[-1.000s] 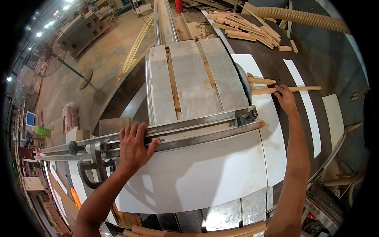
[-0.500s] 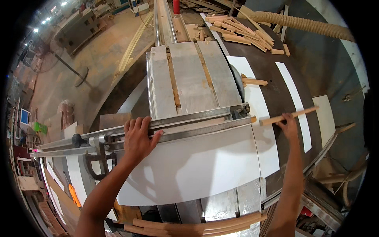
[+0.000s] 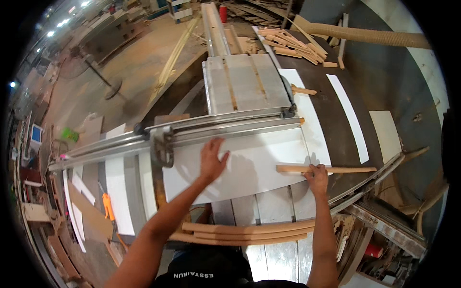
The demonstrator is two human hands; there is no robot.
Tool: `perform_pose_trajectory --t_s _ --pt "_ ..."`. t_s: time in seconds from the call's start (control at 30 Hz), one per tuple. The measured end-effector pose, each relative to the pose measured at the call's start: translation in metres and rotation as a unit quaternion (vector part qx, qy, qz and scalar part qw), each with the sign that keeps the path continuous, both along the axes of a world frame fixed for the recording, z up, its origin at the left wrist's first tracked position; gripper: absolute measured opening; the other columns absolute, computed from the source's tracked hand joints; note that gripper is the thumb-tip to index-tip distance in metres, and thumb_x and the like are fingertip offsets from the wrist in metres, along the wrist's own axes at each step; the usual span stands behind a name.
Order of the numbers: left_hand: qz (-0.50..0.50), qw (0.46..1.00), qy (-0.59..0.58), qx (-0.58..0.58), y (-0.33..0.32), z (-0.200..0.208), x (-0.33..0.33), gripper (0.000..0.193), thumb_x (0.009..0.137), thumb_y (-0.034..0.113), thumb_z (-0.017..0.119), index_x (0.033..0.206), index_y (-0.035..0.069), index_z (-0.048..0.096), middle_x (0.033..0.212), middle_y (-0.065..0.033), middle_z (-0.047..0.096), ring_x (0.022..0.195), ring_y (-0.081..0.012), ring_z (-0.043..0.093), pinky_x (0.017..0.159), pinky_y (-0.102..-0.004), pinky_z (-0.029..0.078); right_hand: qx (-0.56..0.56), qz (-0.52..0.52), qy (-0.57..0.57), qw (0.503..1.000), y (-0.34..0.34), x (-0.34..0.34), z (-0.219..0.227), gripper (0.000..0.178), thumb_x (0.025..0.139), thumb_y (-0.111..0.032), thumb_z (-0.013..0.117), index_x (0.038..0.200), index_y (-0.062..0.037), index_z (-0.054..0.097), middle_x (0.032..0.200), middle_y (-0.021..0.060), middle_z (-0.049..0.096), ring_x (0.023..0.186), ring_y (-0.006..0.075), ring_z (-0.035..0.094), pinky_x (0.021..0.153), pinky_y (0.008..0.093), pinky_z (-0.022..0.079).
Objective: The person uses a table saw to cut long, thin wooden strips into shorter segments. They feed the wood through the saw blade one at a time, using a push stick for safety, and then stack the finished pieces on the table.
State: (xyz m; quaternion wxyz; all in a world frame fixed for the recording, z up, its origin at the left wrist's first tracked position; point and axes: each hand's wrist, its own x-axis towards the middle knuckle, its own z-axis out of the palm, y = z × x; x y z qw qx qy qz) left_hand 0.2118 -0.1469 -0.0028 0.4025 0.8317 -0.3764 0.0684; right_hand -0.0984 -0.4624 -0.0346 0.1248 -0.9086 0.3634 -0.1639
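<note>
Flat white sheet (image 3: 269, 146), slim wooden strip (image 3: 348, 170)

The wooden strip (image 3: 350, 170) is smooth and matt; the rail (image 3: 249, 128), shiny metal; the upper-right hose (image 3: 370, 36), perhaps ribbed plastic.

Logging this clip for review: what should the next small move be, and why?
Probably bring the left grip to the left end of the wooden strip: that grip looks open and empty, while the right grip alone holds the strip.
</note>
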Motion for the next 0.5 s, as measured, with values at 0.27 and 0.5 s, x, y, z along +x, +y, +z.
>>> perform_pose_trajectory --t_s 0.27,0.5 --pt "0.063 0.960 0.269 0.048 0.074 -0.013 -0.122 0.043 0.088 0.022 0.073 0.125 0.000 0.067 0.108 -0.0161 0.069 0.089 -0.0324 0.067 0.081 -0.0426 0.054 0.043 0.036 -0.015 0.998 0.186 0.062 -0.001 0.050 0.075 -0.031 0.086 0.118 -0.0083 0.074 0.121 0.0134 0.059 0.111 0.0338 0.055 0.097 0.0454 0.046" --pt "0.217 0.937 0.273 0.005 0.121 -0.014 -0.099 0.021 0.090 0.023 0.072 0.095 0.004 0.078 0.087 -0.0159 0.073 0.083 -0.0331 0.071 0.078 -0.0418 0.055 0.072 0.036 -0.018 0.997 0.249 0.105 0.006 0.049 0.078 -0.035 0.084 0.119 -0.0091 0.074 0.122 0.0144 0.057 0.110 0.0342 0.053 0.098 0.0448 0.045"
